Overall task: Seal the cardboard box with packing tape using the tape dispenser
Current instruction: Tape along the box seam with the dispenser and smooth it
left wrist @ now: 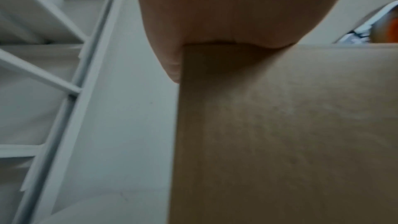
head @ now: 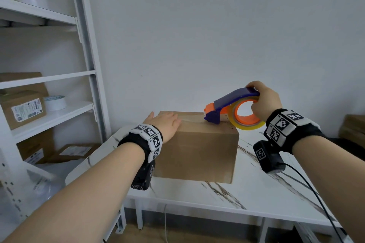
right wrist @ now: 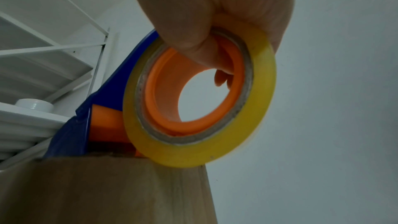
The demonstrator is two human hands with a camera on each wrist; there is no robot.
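Observation:
A brown cardboard box point(head: 199, 150) stands shut on the white marble table point(head: 246, 193). My left hand point(head: 164, 122) lies flat on the box's top left corner with straight fingers; in the left wrist view the palm point(left wrist: 215, 14) presses on the box point(left wrist: 280, 134). My right hand point(head: 264, 98) grips the blue and orange tape dispenser point(head: 231, 104) with its yellowish tape roll point(head: 246, 120). The dispenser's front end rests on the box top near the right edge. In the right wrist view fingers curl through the tape roll point(right wrist: 200, 98) above the box point(right wrist: 107, 192).
A white shelf unit point(head: 49, 85) stands at the left with cardboard parcels point(head: 23, 108) and white tape rolls point(head: 55, 102). More brown boxes point(head: 353, 126) sit at the right edge. A black cable point(head: 316, 193) runs across the table's right side. A bare wall is behind.

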